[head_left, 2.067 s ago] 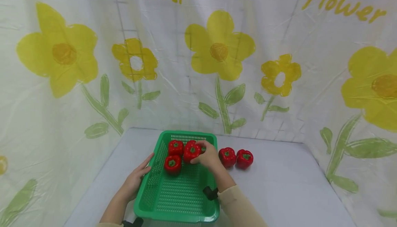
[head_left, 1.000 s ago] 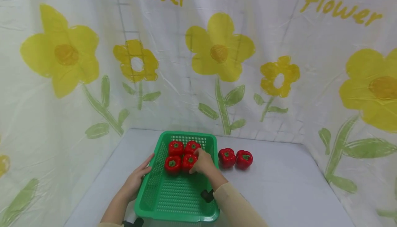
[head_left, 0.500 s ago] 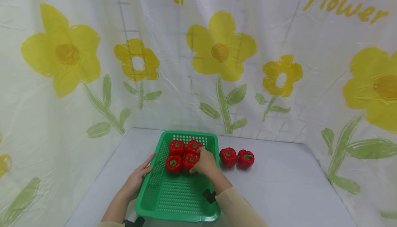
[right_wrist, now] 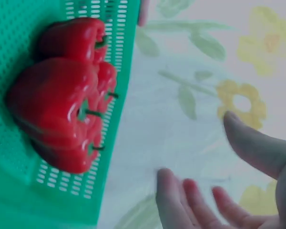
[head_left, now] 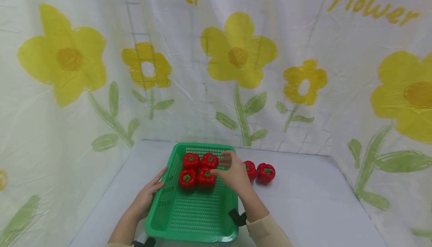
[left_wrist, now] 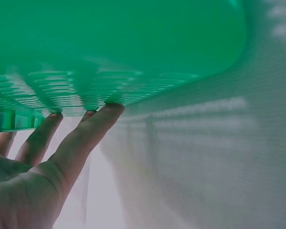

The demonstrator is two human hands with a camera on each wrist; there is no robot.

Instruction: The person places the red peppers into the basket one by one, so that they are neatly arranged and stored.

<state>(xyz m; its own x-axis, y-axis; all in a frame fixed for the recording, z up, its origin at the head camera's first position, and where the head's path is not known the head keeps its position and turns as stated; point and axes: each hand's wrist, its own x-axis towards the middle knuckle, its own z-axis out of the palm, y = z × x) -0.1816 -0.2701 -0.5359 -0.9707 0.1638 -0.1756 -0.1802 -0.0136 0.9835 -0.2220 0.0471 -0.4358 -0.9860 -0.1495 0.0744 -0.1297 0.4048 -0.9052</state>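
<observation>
Several red bell peppers (head_left: 206, 178) sit in two rows at the far end of a green perforated basket (head_left: 192, 235), stems up. My right hand (head_left: 236, 172) hovers over the basket's right rim with thumb and fingers spread, holding nothing. In the right wrist view those spread fingers (right_wrist: 169, 191) are apart from the grouped peppers (right_wrist: 57, 102). My left hand (head_left: 145, 199) lies along the basket's left side, and in the left wrist view its straight fingertips (left_wrist: 115, 109) touch the slotted green wall (left_wrist: 133, 43).
Two more red bell peppers stand on the white table (head_left: 310, 202) right of the basket; the nearer one is partly behind my right hand, the other pepper (head_left: 266, 173) in full view. A flower-printed curtain (head_left: 189, 119) hangs at the table's back edge.
My right hand set a bell pepper down in the near row beside another, let go of it, and rose to the right. My left hand and the basket have stayed put.
</observation>
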